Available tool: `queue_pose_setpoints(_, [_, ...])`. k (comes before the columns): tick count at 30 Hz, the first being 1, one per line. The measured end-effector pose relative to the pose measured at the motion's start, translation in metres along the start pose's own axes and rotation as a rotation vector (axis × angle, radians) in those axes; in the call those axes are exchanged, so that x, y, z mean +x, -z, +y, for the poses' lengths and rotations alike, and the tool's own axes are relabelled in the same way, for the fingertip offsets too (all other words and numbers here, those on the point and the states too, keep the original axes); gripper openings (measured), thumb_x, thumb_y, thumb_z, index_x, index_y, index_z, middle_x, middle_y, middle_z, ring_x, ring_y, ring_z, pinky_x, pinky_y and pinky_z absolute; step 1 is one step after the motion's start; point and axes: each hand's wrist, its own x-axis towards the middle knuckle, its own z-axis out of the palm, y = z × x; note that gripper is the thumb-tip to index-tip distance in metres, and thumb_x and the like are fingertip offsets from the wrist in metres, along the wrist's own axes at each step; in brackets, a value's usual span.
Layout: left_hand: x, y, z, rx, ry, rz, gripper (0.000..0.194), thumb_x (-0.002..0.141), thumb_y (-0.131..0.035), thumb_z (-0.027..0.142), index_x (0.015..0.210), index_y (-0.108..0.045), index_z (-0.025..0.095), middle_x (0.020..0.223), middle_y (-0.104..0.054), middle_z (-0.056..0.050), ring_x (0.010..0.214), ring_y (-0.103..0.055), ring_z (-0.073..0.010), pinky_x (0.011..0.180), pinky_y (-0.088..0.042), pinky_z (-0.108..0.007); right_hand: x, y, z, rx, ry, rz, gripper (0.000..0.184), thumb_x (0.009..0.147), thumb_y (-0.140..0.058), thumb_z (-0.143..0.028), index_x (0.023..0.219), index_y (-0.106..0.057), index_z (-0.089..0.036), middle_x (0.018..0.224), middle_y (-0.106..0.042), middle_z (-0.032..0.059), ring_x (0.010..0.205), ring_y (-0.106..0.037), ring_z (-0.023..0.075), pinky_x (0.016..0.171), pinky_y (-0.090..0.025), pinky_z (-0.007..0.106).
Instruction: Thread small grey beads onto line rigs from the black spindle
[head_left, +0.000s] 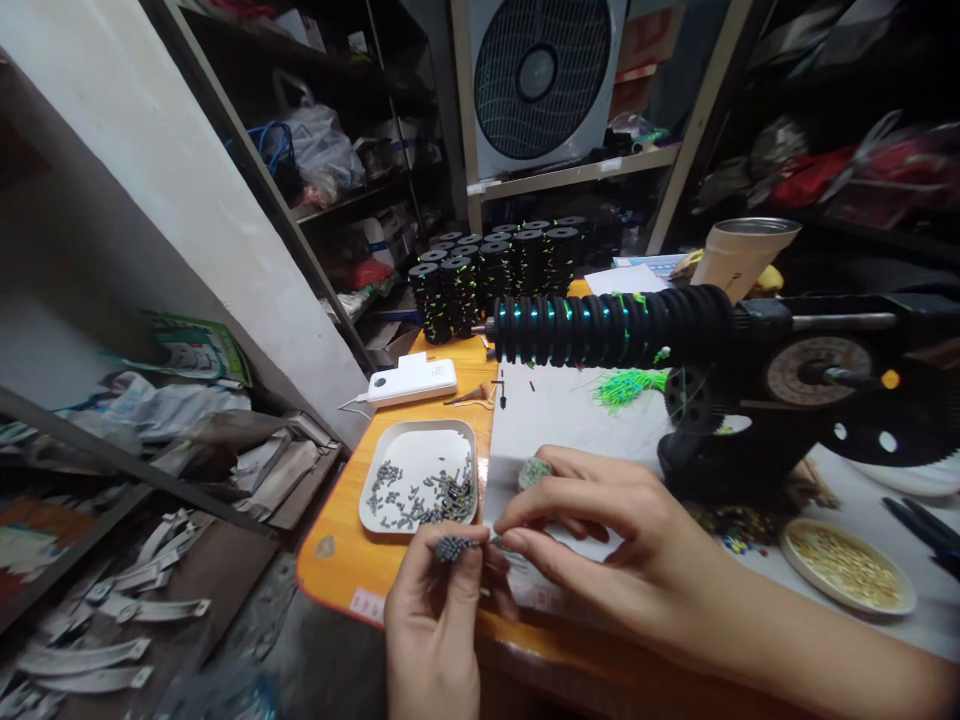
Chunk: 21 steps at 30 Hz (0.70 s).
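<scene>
My left hand (439,620) is closed around a tight bundle of small dark grey-tipped pieces (454,548), pinched between thumb and fingers. My right hand (600,540) has thumb and forefinger pressed together just right of that bundle, by some thin strands too blurred to name. A round green-grey cluster of fine tips (534,474) shows at the curled fingers of this right hand, seemingly held there. Behind my left hand, a white tray (381,448) holds many loose small dark pieces. Both hands are above the front edge of the orange wooden table (341,545).
A black winding machine with a ringed spool (600,328) stands on the right. Green-tipped strands (630,388) lie beneath it. A dish of gold bits (847,565) sits at right, near dark-handled scissors (922,530). A white power bank-like box (412,382) and several black spools (495,265) stand behind.
</scene>
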Motion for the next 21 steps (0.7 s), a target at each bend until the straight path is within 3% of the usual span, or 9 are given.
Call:
queue_pose_setpoints(5, [-0.007,-0.008,-0.001,-0.069,0.040,0.066,0.032,0.072,-0.077,0.049,0.081,-0.068,0.019,0.046,-0.047,0.008,0.043,-0.042,-0.0024,0.048,-0.035,-0.010,0.001,-0.003,0.007,0.015,-0.007,0.019,0.011,0.089,-0.063,-0.015,0.087,-0.073,-0.016,0.066,-0.047,-0.0021,0.061,-0.045,0.0089,0.055,-0.033,0.021])
queue_pose_setpoints(12, [-0.012,-0.016,0.000,-0.124,0.111,0.061,0.034,0.072,-0.078,0.046,0.083,-0.060,0.020,0.054,-0.054,0.007,0.042,-0.042,-0.0017,0.044,-0.033,-0.010,0.002,-0.005,0.004,0.072,-0.052,0.002,0.012,0.088,-0.063,-0.014,0.084,-0.074,-0.017,0.064,-0.049,-0.0025,0.061,-0.047,0.0083,0.054,-0.034,0.020])
queue_pose_setpoints(17, [-0.014,-0.021,-0.003,-0.129,0.054,0.073,0.026,0.074,-0.078,0.040,0.082,-0.061,0.022,0.062,-0.058,0.006,0.052,-0.048,-0.0048,0.051,-0.040,-0.012,0.000,-0.006,-0.003,0.043,-0.073,0.017,0.012,0.084,-0.061,-0.008,0.078,-0.069,-0.015,0.066,-0.048,-0.0024,0.063,-0.048,0.0090,0.056,-0.036,0.020])
queue_pose_setpoints(21, [-0.017,-0.025,-0.002,-0.248,0.126,0.201,0.036,0.065,-0.085,0.041,0.085,-0.061,0.024,0.072,-0.065,0.004,0.059,-0.056,-0.0078,0.050,-0.042,-0.014,-0.002,-0.005,-0.006,0.038,-0.067,-0.006,0.014,0.079,-0.060,-0.003,0.076,-0.065,-0.015,0.069,-0.049,-0.0022,0.065,-0.048,0.0091,0.058,-0.037,0.020])
